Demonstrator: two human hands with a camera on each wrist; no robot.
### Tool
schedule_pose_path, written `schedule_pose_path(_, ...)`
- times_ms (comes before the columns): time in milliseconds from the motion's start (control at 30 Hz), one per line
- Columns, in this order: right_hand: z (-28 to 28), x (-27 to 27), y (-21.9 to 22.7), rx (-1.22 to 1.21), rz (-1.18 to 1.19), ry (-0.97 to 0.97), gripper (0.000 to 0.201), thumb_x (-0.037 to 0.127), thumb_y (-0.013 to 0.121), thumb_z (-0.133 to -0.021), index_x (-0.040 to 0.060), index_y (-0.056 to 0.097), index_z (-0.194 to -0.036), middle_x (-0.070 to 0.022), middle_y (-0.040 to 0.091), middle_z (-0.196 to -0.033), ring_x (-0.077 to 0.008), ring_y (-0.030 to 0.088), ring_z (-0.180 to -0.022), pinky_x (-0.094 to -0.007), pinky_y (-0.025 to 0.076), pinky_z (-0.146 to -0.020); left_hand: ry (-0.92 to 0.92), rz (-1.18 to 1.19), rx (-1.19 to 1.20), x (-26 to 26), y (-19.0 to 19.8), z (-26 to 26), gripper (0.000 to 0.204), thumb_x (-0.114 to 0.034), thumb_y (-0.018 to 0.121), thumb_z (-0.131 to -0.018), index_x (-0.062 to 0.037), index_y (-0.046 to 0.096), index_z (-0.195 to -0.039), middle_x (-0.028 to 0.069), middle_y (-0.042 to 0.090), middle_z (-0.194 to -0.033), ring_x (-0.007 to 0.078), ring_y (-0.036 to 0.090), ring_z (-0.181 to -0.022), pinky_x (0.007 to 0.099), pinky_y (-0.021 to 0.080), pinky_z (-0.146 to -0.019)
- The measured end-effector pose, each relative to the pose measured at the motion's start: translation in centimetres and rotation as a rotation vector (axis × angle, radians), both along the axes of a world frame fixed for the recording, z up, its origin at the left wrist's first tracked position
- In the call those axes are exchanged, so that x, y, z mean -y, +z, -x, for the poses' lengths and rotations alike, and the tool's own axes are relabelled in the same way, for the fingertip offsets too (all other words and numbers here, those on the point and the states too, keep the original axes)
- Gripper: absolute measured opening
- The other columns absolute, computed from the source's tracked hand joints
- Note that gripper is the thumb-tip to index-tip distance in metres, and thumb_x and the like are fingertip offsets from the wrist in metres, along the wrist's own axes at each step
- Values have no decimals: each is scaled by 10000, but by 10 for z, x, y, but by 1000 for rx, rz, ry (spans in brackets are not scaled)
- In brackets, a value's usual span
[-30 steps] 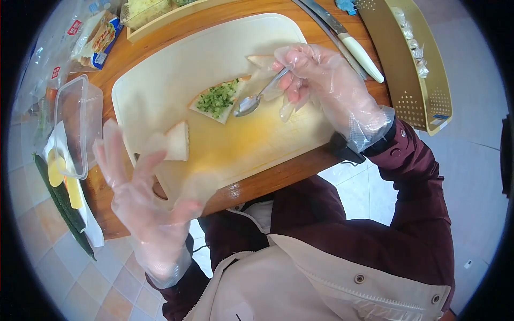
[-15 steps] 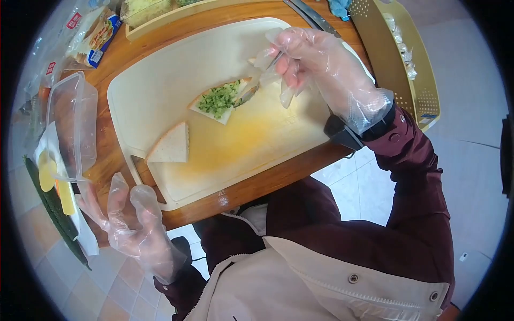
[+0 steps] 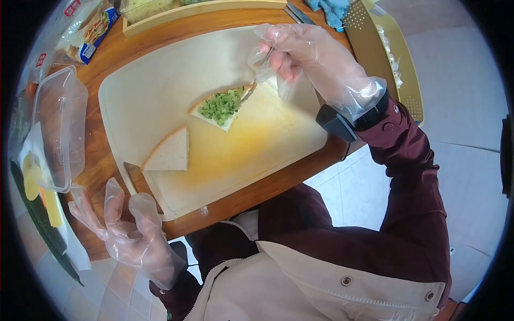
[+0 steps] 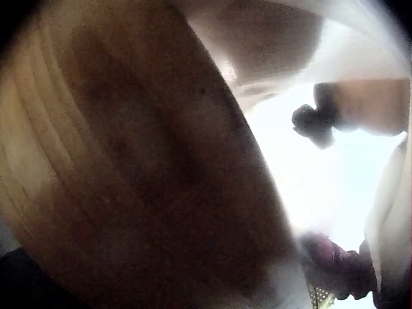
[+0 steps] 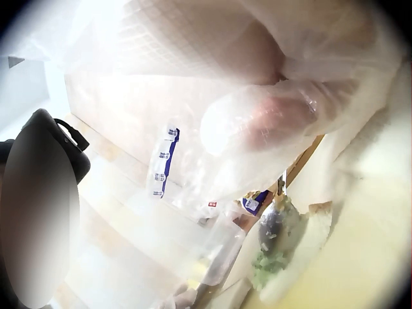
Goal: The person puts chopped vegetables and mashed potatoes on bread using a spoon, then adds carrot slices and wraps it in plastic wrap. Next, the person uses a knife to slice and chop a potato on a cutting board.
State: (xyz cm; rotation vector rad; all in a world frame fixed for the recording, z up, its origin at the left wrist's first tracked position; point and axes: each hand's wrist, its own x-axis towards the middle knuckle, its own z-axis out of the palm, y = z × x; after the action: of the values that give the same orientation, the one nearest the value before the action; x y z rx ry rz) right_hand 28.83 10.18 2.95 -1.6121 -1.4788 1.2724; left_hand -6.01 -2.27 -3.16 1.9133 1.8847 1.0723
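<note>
My right hand [image 3: 316, 61], in a clear plastic glove, pinches a metal spoon [image 3: 249, 92] by its handle. The spoon's bowl overlaps the right corner of a bread triangle [image 3: 227, 126] topped with chopped greens [image 3: 220, 107]. In the right wrist view the bowl [image 5: 270, 228] lies over the greens, with white stuff on it. A bare bread triangle [image 3: 171, 152] lies further left on the white cutting board [image 3: 134, 91]. Another pale bread piece is mostly hidden by the right hand. Gloved too, my left hand [image 3: 134, 235] hovers by the table's front edge, fingers spread and holding nothing.
On the left are a clear plastic box [image 3: 61, 134], a cucumber [image 3: 45, 232], yellow slices [image 3: 32, 179] and a bread bag [image 3: 91, 32]. Behind the board stand a wooden tray [image 3: 214, 6], a knife [image 3: 298, 14], a blue cloth [image 3: 330, 12] and a gold basket [image 3: 364, 37].
My left hand has drawn away from the bare bread, down toward the table's front edge. The spoon's bowl has moved from beside the topped bread onto its right corner.
</note>
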Motion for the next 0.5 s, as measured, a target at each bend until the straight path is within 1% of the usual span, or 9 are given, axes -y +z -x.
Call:
schedule_pose_path(33, 0, -2, 2, 8, 2, -1, 456, 436, 579, -1102, 9, 723, -1031, -30, 663, -837, -110, 622, -728, -261, 514, -716, 12, 10, 19, 0, 0, 0, 355, -71, 647, -1017, 102, 635, -1327, 196, 271, -1697, 283, 632, -1223, 338, 558, -952)
schedule_pose_path(100, 1, -5, 8, 30, 68, 38, 469, 456, 597, -1090, 11, 727, -1018, -21, 648, -823, -103, 611, -702, -250, 504, -699, 6, -7, -35, 0, -1, 5, 337, -44, 640, -1014, 93, 645, -1322, 204, 286, -1691, 291, 613, -1260, 336, 563, -953)
schedule_pose_path(233, 5, -8, 12, 61, 83, 44, 481, 472, 615, -1078, 10, 731, -1010, -11, 635, -810, -96, 602, -678, -242, 497, -685, -15, -67, -111, 0, -6, 12, 330, -34, 643, -1008, 83, 659, -1317, 210, 326, -1679, 305, 588, -1309, 330, 580, -939)
schedule_pose_path(267, 5, -8, 13, 73, 95, 53, 484, 476, 619, -1075, 10, 731, -1011, -9, 632, -805, -96, 601, -674, -242, 494, -681, -1, -67, -88, 0, -7, 12, 327, -35, 641, -1006, 65, 671, -1315, 211, 340, -1676, 326, 541, -1371, 374, 553, -1007)
schedule_pose_path(333, 5, -10, 13, 89, 110, 65, 486, 479, 623, -1072, 9, 731, -1011, -7, 629, -801, -95, 600, -670, -241, 490, -677, 16, -64, -61, 0, -8, 12, 325, -37, 638, -1003, 47, 682, -1314, 213, 355, -1674, 347, 494, -1433, 418, 526, -1075)
schedule_pose_path(400, 6, -11, 12, 75, 115, 55, 497, 489, 615, -1074, 9, 730, -1014, -9, 633, -802, -95, 600, -668, -240, 481, -671, 17, -124, -131, -2, -10, 14, 314, -40, 631, -998, -6, 709, -1300, 205, 370, -1675, 379, 341, -1550, 504, 386, -1209)
schedule_pose_path(433, 5, -12, 10, 78, 117, 57, 497, 489, 615, -1074, 9, 730, -1014, -9, 633, -802, -95, 600, -668, -240, 481, -671, 19, -122, -127, -3, -9, 14, 314, -40, 631, -998, -6, 709, -1300, 205, 370, -1675, 379, 341, -1550, 504, 386, -1209)
schedule_pose_path(500, 1, -13, 7, 42, 87, 97, 519, 503, 590, -1081, 8, 730, -1014, -13, 646, -817, -96, 606, -676, -248, 475, -672, -35, -153, -90, -5, -7, 15, 315, -51, 636, -993, -50, 723, -1296, 200, 400, -1664, 397, 209, -1610, 553, 262, -1269)
